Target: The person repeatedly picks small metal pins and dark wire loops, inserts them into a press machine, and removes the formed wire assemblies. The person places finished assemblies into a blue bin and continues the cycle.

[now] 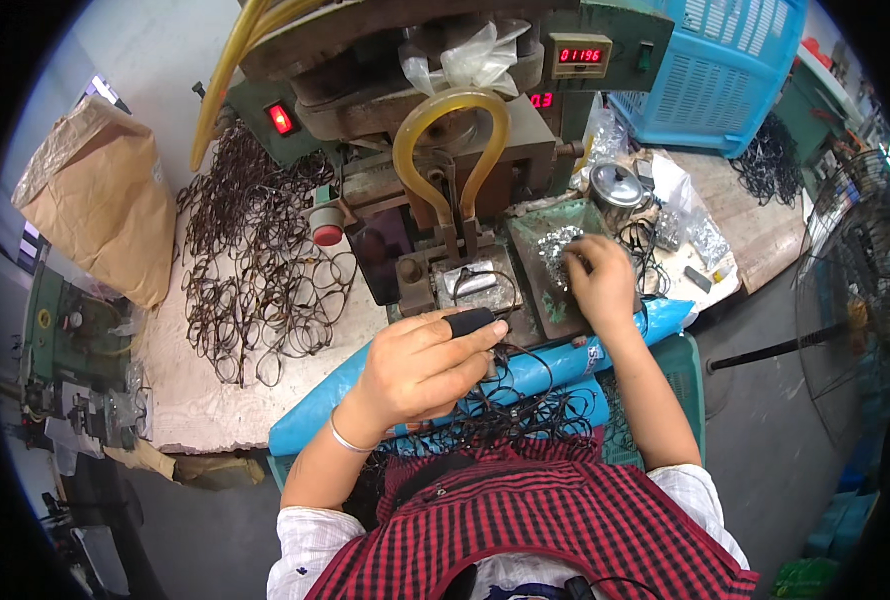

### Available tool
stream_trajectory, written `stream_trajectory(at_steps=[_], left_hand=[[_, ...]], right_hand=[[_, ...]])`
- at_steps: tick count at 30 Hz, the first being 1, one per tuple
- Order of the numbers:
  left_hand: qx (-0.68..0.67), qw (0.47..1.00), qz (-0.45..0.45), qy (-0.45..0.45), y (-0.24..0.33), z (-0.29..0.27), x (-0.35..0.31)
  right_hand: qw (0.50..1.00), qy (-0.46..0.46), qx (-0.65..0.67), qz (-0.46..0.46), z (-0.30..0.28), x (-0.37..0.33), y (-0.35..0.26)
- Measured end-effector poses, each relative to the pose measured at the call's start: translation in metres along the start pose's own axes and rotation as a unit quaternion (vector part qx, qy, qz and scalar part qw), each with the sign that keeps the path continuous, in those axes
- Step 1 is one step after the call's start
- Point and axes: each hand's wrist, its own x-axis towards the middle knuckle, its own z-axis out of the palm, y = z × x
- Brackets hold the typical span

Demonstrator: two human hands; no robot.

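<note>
My left hand (420, 370), with a black sleeve on one finger, is closed on a thin dark eyeglass frame (513, 290). It holds the frame at the front of a green press (435, 275), beside the small metal block (470, 280) on its bed. Over to the right, my right hand (602, 282) has its fingertips pinched together at a pile of tiny silver metal pieces (557, 250) in a green metal tray (555, 305). Whatever lies between those fingertips is too small to make out. More dark frames (510, 400) lie in my lap, below my left hand.
Many dark eyeglass frames (265, 270) are heaped on the bench to the left, near a brown paper sack (100, 200). A lidded metal pot (617, 187) and a blue crate (705, 80) stand at the right. Blue plastic sheeting (325, 400) covers the bench's front edge; a fan (855, 290) stands far right.
</note>
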Motion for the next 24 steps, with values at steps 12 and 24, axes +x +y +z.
stream_trajectory(at_steps=[12, 24], left_hand=[[-0.03, 0.998, -0.036, 0.04, 0.002, 0.013, -0.015], [-0.04, 0.874, -0.48, -0.068, 0.067, 0.061, -0.076]], right_hand=[[0.99, 0.0, -0.067, -0.123, 0.035, 0.017, 0.002], [0.958, 0.025, 0.229, 0.171, 0.017, 0.007, -0.009]])
